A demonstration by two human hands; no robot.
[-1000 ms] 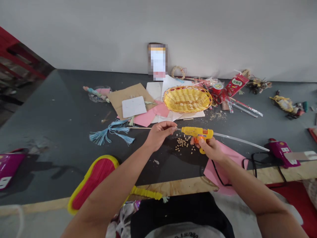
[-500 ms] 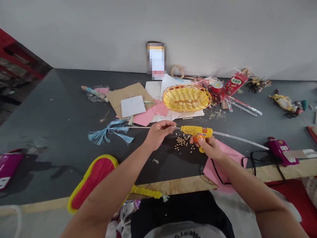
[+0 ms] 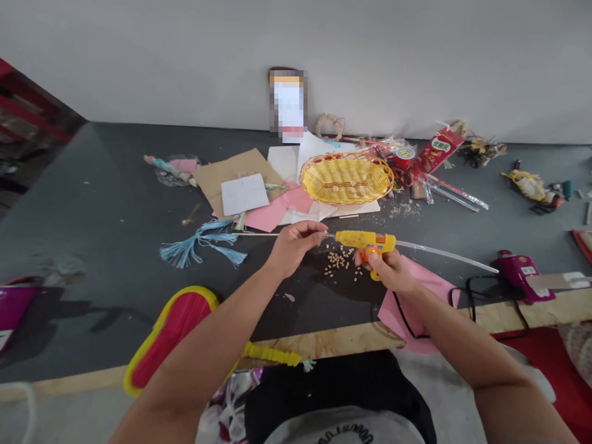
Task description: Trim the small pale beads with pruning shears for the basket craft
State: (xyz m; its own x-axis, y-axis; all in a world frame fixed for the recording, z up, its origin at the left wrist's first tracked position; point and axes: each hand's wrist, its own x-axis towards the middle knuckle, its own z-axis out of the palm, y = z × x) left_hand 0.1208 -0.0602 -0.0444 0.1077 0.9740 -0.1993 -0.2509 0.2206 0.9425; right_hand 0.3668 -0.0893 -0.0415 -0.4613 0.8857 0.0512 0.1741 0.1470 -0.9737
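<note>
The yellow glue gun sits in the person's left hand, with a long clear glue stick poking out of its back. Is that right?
Not quite: the head view shows the yellow glue gun in the person's right hand, not the left. The long clear glue stick does poke out of its back.

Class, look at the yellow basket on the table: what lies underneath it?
The yellow basket rests on white paper, with pink paper at its left edge; whatever lies directly beneath it is covered.
</note>
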